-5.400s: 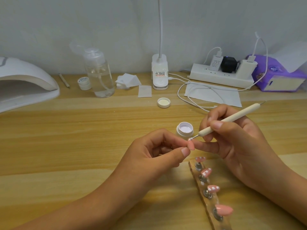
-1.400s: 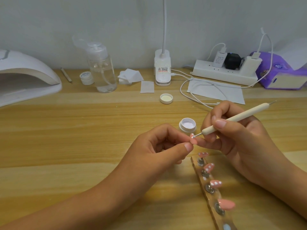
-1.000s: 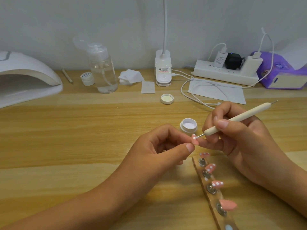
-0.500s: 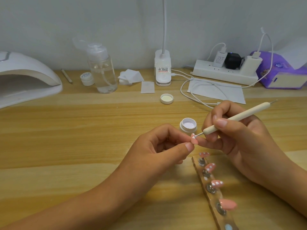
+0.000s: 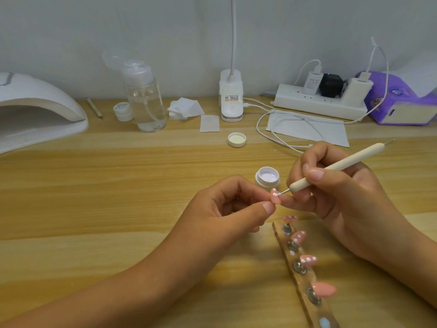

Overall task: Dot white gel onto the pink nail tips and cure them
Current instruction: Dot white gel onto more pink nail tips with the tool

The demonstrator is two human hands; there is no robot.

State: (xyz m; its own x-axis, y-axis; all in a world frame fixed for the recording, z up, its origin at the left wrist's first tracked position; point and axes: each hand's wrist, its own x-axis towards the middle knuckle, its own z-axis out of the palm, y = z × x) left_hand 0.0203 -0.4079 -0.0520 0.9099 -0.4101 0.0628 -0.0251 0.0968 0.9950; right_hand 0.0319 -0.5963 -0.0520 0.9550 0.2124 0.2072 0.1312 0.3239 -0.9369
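Wood table [image 5: 118,185], grey wall [image 5: 71,31]. Open jar [image 5: 259,183] centre frame, white gel [image 5: 269,177] inside; bottle [image 5: 146,100] upper left holds clear liquid. Left hand [image 5: 227,209] pinches pink tip [image 5: 275,198]; right hand [image 5: 343,200] grips pen [image 5: 343,163].

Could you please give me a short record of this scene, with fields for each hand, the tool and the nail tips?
left hand: pinches a pink tip
right hand: holds the dotting tool
contact: tool's end at that tip, which bears white dots
gel pot: open, just behind the hands
holder: three dotted tips, one plain tip
curing lamp: far left
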